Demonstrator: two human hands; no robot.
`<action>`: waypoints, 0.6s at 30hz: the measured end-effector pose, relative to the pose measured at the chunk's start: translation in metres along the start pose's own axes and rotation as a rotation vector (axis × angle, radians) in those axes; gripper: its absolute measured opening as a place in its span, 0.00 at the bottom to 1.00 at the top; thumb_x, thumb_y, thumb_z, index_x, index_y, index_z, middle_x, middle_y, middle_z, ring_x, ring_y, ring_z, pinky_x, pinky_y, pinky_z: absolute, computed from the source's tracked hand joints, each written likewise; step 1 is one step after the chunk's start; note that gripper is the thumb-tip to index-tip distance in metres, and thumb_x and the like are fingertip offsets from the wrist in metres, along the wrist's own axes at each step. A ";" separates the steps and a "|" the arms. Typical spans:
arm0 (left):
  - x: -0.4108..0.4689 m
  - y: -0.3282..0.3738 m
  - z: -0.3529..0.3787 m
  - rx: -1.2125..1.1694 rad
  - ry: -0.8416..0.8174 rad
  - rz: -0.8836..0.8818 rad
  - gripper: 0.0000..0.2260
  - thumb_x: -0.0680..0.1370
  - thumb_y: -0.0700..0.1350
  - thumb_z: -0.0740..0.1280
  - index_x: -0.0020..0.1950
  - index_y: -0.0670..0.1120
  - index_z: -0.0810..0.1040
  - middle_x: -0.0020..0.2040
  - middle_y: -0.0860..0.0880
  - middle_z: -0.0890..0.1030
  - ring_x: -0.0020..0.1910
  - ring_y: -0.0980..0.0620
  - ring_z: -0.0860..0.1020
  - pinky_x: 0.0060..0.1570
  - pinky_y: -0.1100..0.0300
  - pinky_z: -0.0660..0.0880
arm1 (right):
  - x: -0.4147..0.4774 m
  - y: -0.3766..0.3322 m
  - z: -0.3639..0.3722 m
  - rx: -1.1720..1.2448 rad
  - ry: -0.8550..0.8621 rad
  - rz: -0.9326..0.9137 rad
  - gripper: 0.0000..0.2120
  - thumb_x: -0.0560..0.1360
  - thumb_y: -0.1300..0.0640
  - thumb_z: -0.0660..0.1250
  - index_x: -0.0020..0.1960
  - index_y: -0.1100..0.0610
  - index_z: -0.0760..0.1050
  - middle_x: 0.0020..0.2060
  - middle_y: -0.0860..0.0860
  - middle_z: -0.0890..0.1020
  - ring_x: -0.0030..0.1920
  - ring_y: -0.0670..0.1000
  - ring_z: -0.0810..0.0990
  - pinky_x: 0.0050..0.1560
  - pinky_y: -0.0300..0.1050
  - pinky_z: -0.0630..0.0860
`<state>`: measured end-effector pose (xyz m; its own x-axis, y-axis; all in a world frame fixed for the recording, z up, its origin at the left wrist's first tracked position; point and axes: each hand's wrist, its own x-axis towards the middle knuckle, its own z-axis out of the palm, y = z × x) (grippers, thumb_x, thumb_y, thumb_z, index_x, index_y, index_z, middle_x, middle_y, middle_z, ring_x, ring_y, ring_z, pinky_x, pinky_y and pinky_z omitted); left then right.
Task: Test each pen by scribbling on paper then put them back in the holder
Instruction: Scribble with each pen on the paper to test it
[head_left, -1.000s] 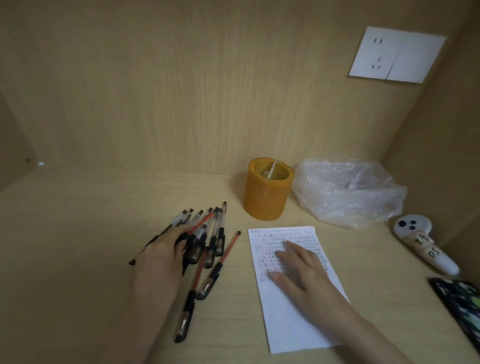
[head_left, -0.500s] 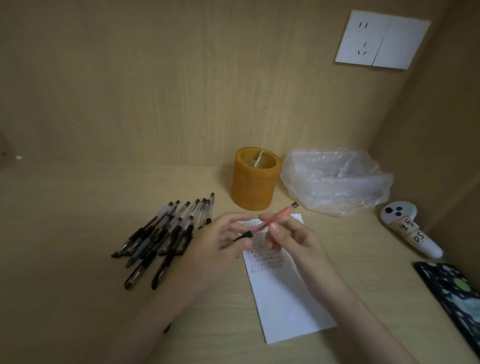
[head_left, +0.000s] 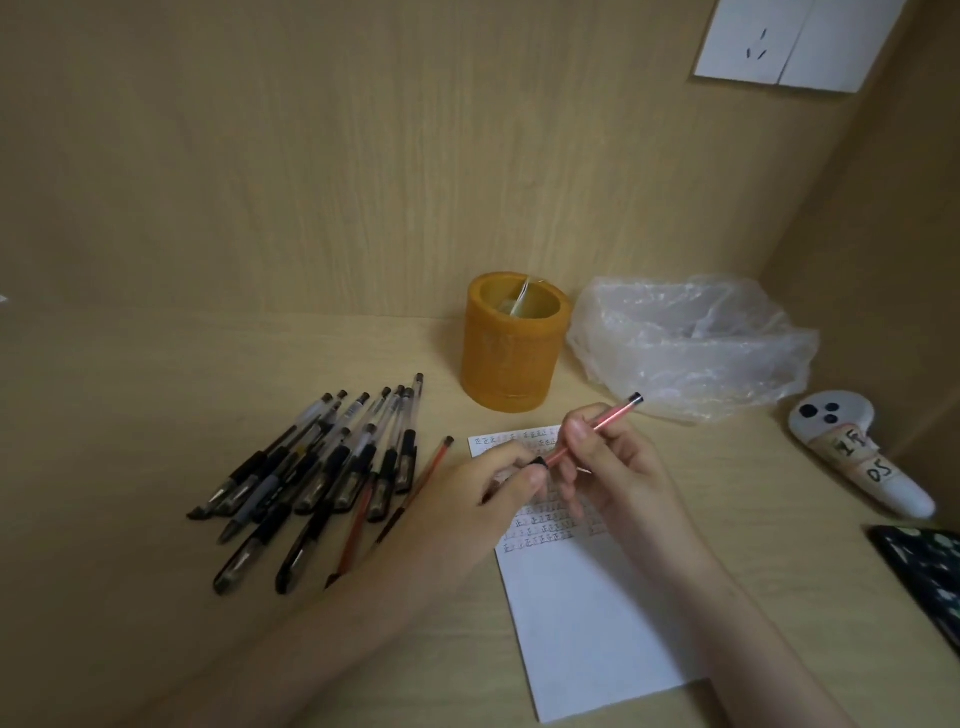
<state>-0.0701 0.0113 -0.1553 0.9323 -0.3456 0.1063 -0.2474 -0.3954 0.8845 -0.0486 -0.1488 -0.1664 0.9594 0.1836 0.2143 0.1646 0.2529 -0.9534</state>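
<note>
Both hands pinch one red pen (head_left: 597, 428) above the paper (head_left: 587, 613) (left (head_left: 498, 488) on its cap, right (head_left: 613, 462) on the barrel); a jerky pull could fling it

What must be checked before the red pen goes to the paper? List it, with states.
1. Slim red-barrelled pen held: ok, right hand grips the barrel.
2. Black cap off: not ok, left hand pinches the cap end.
3. White sheet of paper has blank space: ok, lower half unwritten.
4. Paper held steady: not ok, neither hand presses it.
5. Orange cylindrical holder upright and open: ok.
6. Ink flows: cannot tell.
</note>
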 end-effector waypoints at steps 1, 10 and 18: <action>0.001 0.000 -0.001 -0.011 -0.001 -0.002 0.09 0.79 0.49 0.60 0.43 0.52 0.77 0.29 0.53 0.73 0.29 0.56 0.71 0.35 0.58 0.67 | -0.001 0.000 0.000 0.026 -0.011 0.001 0.12 0.76 0.54 0.66 0.41 0.61 0.68 0.26 0.52 0.72 0.23 0.50 0.70 0.23 0.38 0.68; 0.001 0.007 -0.005 -0.183 -0.017 0.007 0.10 0.79 0.48 0.61 0.43 0.49 0.81 0.29 0.53 0.79 0.25 0.52 0.71 0.28 0.60 0.68 | -0.003 0.004 -0.001 0.067 -0.047 -0.028 0.19 0.71 0.45 0.70 0.42 0.61 0.69 0.27 0.52 0.73 0.27 0.49 0.73 0.27 0.37 0.69; -0.007 0.007 -0.014 -0.371 -0.117 -0.139 0.12 0.79 0.49 0.60 0.44 0.47 0.81 0.23 0.53 0.61 0.22 0.56 0.58 0.21 0.68 0.57 | -0.006 0.001 0.004 0.036 -0.073 -0.015 0.17 0.70 0.44 0.71 0.41 0.56 0.70 0.27 0.51 0.71 0.29 0.49 0.72 0.28 0.38 0.66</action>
<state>-0.0747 0.0228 -0.1431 0.9084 -0.4139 -0.0589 0.0101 -0.1191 0.9928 -0.0553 -0.1454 -0.1677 0.9373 0.2483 0.2445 0.1691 0.2895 -0.9421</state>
